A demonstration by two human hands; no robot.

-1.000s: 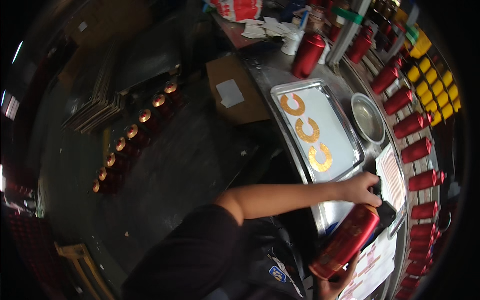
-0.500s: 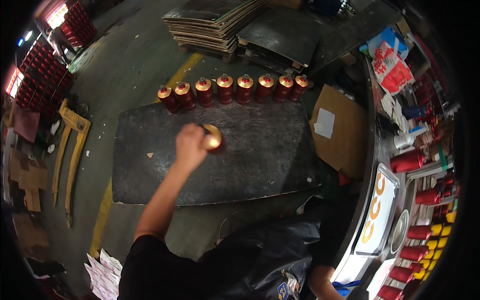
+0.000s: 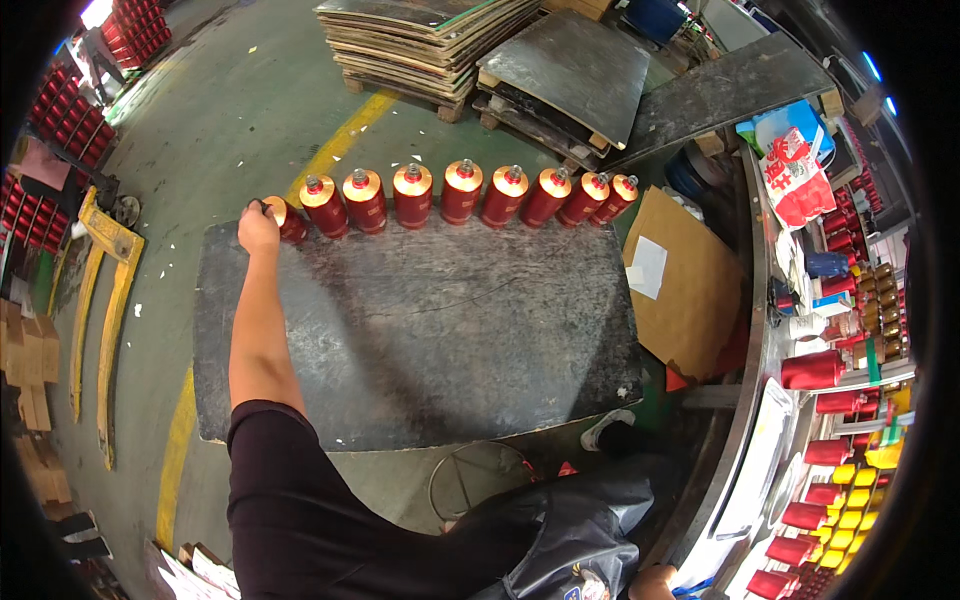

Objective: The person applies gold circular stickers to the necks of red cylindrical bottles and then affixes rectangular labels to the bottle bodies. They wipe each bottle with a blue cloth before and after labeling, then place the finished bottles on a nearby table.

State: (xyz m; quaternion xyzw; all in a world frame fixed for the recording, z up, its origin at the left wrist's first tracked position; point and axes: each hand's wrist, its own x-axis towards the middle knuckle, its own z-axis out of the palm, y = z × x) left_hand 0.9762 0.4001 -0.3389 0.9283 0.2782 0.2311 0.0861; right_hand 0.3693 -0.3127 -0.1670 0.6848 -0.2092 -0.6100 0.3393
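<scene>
My left hand [image 3: 258, 228] reaches out to the far left corner of a dark flat board [image 3: 430, 330] and is closed on a red canister [image 3: 292, 222] with a gold top. That canister stands at the left end of a row of several like canisters [image 3: 460, 192] lined up along the board's far edge. Only a sliver of my right hand [image 3: 655, 582] shows at the bottom edge, by the metal bench [image 3: 745, 400]; its fingers are hidden.
A yellow pallet jack [image 3: 100, 300] lies left of the board. Stacked boards [image 3: 430, 40] sit beyond the row. A cardboard sheet [image 3: 690, 290] leans at the right. The bench carries more red canisters [image 3: 812, 370] and yellow caps [image 3: 860, 510].
The view swung from the bench to the board. My left hand carried a canister across the board and now holds it at the row's left end.
</scene>
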